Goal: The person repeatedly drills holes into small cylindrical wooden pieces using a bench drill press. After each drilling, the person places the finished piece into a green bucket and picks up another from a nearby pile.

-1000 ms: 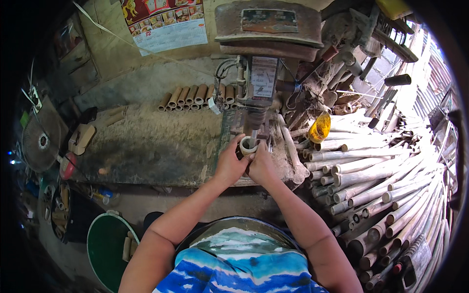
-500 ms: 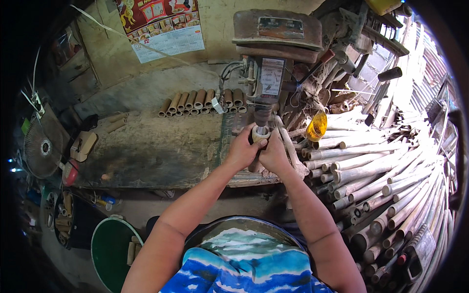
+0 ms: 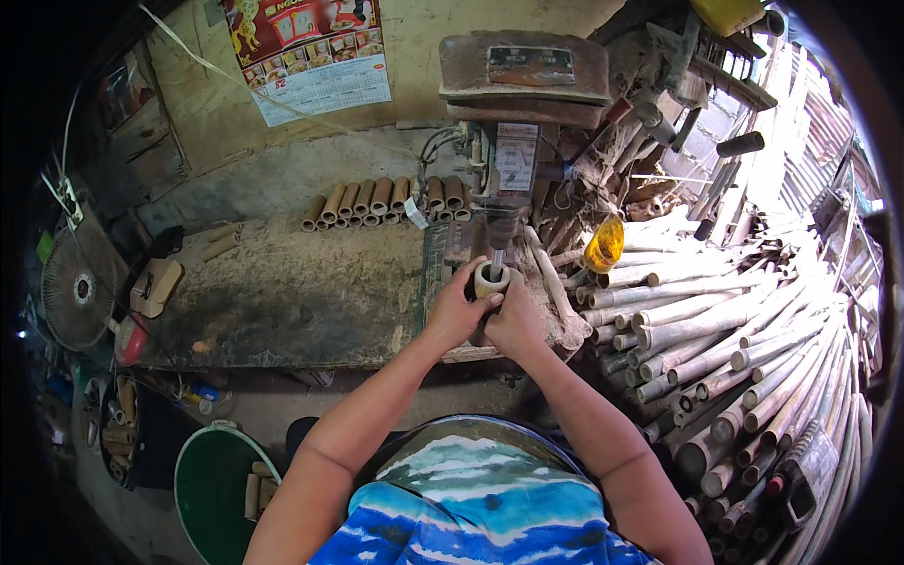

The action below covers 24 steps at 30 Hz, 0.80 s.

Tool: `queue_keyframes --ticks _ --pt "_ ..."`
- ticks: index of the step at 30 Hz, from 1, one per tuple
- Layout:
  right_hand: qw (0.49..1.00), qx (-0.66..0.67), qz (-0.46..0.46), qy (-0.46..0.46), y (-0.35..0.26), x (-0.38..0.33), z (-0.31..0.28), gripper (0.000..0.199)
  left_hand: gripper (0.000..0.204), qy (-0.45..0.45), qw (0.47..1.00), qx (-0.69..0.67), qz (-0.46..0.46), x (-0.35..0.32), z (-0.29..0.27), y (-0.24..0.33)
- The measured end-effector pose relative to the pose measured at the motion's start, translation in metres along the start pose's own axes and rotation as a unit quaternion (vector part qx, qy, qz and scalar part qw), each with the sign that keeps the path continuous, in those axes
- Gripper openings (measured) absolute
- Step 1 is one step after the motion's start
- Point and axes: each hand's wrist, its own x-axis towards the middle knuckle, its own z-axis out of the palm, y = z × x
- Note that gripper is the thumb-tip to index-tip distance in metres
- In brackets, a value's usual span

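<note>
Overhead, red-topped wall calendar [image 3: 309, 52]; rectangular grey label [image 3: 530, 66] on drill press [image 3: 524, 80].

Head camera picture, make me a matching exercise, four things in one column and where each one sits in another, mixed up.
Things:
1. bamboo cup
2. row of short bamboo tubes
3. pile of long bamboo poles
4. green tub

Places:
A. on the floor, lower left
B. held by both hands under the drill bit
C. at the back of the workbench
D. right of the drill press

Pairs: 1-B, 2-C, 3-D, 4-A
</note>
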Motion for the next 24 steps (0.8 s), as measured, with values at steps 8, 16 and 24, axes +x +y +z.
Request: queue_keyframes --ticks 8,16,24 --pt "0.999 -0.005 0.049 0.006 0.013 0.032 0.005 0.035 0.062 0.05 0.992 0.117 0.02 0.019 0.006 0.001" --pt "1.0 0.001 0.009 0.005 -0.001 0.002 -0.015 0.04 0.063 -0.031 0.998 0.058 0.017 0.011 0.007 0.002" --pt "0.999 -0.022 0.037 -0.022 0.007 0.015 0.019 0.039 0.064 0.004 0.998 0.055 0.012 0.008 -0.022 -0.005"
